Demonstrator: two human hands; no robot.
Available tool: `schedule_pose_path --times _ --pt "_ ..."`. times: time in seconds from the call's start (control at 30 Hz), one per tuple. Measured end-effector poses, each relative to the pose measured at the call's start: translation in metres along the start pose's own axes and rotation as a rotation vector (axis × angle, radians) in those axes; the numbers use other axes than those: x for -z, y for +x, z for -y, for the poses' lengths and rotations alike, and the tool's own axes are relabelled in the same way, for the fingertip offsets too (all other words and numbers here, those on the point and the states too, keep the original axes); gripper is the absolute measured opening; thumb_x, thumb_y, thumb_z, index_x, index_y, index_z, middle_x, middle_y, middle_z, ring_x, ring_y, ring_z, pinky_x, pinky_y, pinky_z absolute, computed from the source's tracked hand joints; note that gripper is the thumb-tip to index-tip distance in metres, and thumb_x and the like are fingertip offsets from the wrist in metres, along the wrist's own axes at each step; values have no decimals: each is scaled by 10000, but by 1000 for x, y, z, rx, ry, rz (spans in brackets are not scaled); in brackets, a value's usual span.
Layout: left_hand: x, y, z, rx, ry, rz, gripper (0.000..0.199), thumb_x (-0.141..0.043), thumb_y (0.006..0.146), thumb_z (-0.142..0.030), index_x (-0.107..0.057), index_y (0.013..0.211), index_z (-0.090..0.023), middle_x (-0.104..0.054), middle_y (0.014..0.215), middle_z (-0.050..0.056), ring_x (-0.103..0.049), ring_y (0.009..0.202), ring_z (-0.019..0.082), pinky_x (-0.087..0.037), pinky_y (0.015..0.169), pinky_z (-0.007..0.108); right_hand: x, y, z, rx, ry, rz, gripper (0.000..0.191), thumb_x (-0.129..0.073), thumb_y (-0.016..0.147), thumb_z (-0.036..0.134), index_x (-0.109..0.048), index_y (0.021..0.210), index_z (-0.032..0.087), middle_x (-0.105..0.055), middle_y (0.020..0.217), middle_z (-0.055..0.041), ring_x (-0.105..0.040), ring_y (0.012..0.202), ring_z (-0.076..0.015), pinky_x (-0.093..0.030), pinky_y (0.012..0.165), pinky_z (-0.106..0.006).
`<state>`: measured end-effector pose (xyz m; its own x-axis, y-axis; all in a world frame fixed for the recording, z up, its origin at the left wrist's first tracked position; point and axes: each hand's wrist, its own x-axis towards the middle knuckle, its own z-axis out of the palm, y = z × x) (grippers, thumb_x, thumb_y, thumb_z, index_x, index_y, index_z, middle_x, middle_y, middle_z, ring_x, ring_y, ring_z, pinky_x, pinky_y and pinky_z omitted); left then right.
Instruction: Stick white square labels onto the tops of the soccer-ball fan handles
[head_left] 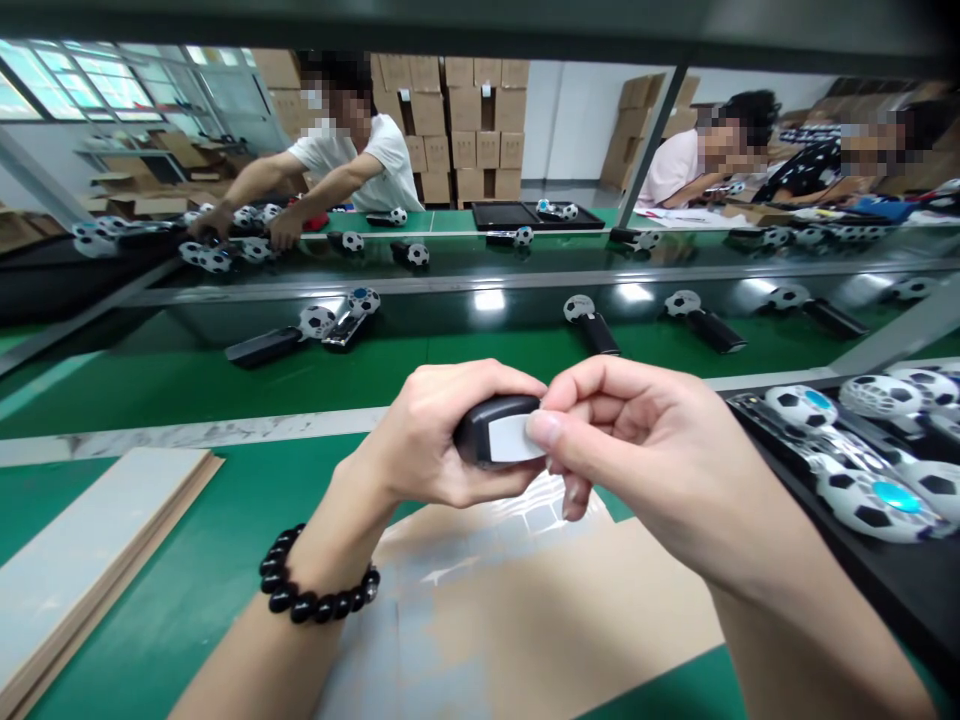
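Observation:
My left hand [435, 435], with a black bead bracelet at the wrist, is wrapped around a black casing [472, 440]. The casing's rounded end faces me; the rest is hidden in my palm. A pale grey sticker [508, 438] lies over that end. My right hand [600, 420] pinches at the sticker's right edge, the thumb resting on it and the fingers curled behind. Below both hands is a tan backing sheet [600, 590] with glossy, pale grey patches.
A stack of pale sheets [97, 540] lies at left. On the right, a black tray [900, 590] holds several football-patterned items. More such items with black handles [716, 330] lie on the green conveyor [450, 375]. Across it, a person [360, 150] reaches among them; two others sit at right.

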<state>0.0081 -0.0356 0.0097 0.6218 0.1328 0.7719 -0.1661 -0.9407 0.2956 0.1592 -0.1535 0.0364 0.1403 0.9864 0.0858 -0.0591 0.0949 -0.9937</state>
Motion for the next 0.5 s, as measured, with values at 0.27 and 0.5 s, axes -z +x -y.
schedule_pose_path --times 0.27,0.5 --pt "-1 0 0 -7 -1 -14 250 -692 774 -222 -624 1014 -202 -762 861 35 -709 680 148 -559 628 228 2 2 1 -35 49 27 128 -778 786 129 -689 737 208 -659 561 72 -659 460 -85 -533 459 -150" --pt "-1 1 -1 -3 4 -8 234 -689 780 -224 -619 1003 -202 -758 854 33 -711 686 144 -558 615 220 1 2 1 -38 28 21 125 -771 778 125 -687 736 208 -653 545 68 -664 456 -100 -545 461 -169"
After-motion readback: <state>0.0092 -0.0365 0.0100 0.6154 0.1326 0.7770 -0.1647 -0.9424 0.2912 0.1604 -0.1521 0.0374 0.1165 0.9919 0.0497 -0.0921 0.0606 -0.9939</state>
